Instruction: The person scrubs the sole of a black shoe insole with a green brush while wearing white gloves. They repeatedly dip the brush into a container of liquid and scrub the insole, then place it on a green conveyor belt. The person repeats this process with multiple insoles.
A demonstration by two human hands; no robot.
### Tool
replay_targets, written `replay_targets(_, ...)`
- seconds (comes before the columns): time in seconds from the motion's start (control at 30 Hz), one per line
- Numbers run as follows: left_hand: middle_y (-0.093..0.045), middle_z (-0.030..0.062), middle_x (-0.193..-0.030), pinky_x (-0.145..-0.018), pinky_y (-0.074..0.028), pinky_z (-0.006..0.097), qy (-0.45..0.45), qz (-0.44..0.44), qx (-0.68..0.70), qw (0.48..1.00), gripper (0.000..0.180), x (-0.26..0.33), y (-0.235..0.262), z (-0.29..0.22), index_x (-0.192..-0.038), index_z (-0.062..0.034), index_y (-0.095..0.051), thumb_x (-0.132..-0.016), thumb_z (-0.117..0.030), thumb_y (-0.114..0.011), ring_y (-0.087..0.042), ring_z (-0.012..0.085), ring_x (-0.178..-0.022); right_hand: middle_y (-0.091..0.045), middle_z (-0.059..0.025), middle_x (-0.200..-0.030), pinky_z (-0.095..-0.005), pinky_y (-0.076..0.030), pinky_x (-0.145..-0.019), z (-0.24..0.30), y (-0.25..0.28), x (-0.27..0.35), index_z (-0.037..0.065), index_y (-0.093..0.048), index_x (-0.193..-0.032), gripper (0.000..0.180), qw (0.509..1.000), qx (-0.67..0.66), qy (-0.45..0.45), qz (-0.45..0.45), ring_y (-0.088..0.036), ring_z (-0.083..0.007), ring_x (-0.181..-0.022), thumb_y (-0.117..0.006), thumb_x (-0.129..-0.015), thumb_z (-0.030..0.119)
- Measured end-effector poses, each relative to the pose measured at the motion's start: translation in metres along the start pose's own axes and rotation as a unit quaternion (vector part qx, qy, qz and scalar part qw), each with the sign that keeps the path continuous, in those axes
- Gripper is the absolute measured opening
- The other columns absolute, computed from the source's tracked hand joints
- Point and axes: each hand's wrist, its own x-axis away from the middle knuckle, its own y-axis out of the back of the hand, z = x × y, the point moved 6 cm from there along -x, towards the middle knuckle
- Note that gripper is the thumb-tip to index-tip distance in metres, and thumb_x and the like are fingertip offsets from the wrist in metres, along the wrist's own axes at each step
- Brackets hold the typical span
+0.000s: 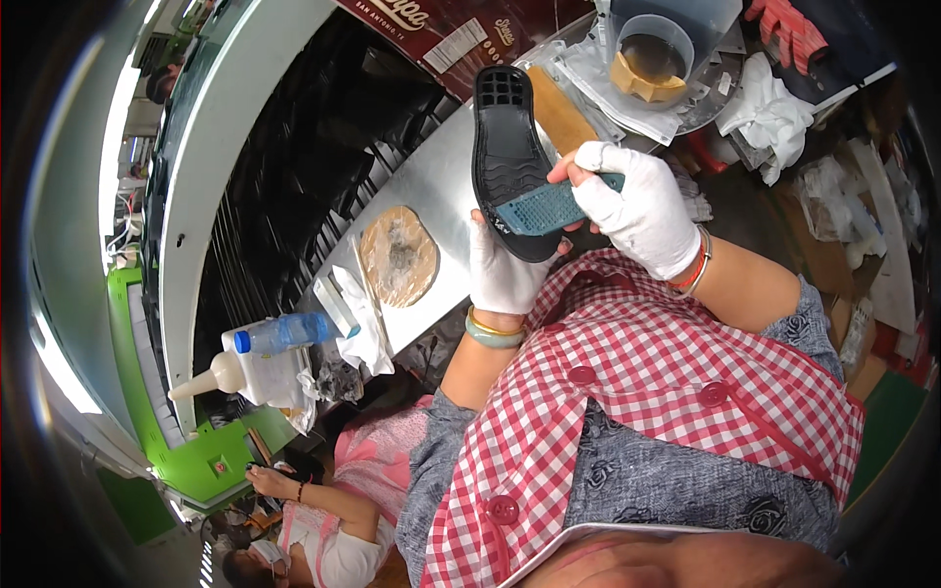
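Note:
My left hand (pixel 505 276), in a white fingerless glove, grips the lower end of a black shoe sole (pixel 512 147). The sole is held tilted up above the metal bench, its inner side with a grid of square hollows at the far end facing me. My right hand (pixel 642 211), gloved the same way, closes round one end of a teal brush (pixel 544 208). The brush's flat, dotted head lies across the lower part of the sole, seemingly touching it. Some of my left fingers are hidden behind the sole.
A round tan plastic-wrapped roll (pixel 399 256) lies on the metal bench (pixel 456 186). Left of it are a blue-capped bottle (pixel 284 334) and a nozzled white bottle (pixel 221 376). A clear cup (pixel 655 54), white cloth (pixel 767 113) and red glove (pixel 789 31) sit far right. A co-worker (pixel 338 510) is at lower left.

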Motion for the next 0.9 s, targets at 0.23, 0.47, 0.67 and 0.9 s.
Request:
replay_targets(0.23,-0.054,0.0108,-0.119,-0.071,-0.046,0.036,0.023,-0.076,-0.010,0.997,0.061,0.011,0.021,-0.005,-0.127,-0.0108,-0.045,-0.090,-0.058,-0.035,-0.057,0.0263,-0.097,-0.054,-0.0037,-0.088,-0.0198,-0.049,-0.059,-0.011,-0.010,-0.001,-0.002,-0.061,-0.092,0.018,0.977,0.129,0.125,0.111,-0.056,-0.0089,-0.074,-0.051,-0.092,0.013)
replay_targets(0.47,-0.063,0.0146,-0.097,-0.042,-0.043,0.024,0.070,-0.109,-0.123,0.984,0.071,0.027,0.040,-0.019,-0.122,-0.0049,-0.047,-0.089,-0.063,-0.025,-0.063,0.0238,-0.068,-0.055,-0.0020,-0.091,-0.0183,-0.046,-0.053,-0.020,-0.040,-0.011,0.003,-0.062,-0.097,0.021,0.967,0.048,-0.033,0.247,-0.057,-0.0069,-0.070,-0.052,-0.093,0.020)
replay_targets(0.67,-0.061,0.0208,-0.092,-0.031,-0.043,0.021,0.154,-0.109,-0.151,0.970,0.063,0.033,0.060,-0.042,-0.132,-0.0119,-0.037,-0.091,-0.058,-0.025,-0.062,0.0259,-0.051,-0.060,-0.0012,-0.085,-0.0154,-0.038,-0.047,-0.027,-0.069,-0.029,0.006,-0.062,-0.100,0.025,0.949,0.055,-0.087,0.297,-0.056,-0.0043,-0.057,-0.053,-0.092,0.028)
replay_targets(0.9,-0.062,0.0190,-0.091,-0.029,-0.043,0.025,0.236,-0.151,-0.156,0.947,0.053,0.030,0.077,-0.079,-0.129,-0.0096,-0.039,-0.094,-0.048,-0.030,-0.060,0.0255,-0.047,-0.062,-0.0025,-0.077,-0.0189,-0.040,-0.054,-0.035,-0.095,-0.052,0.003,-0.064,-0.096,0.025,0.952,0.062,-0.085,0.287,-0.054,-0.0060,-0.052,-0.058,-0.088,0.027)
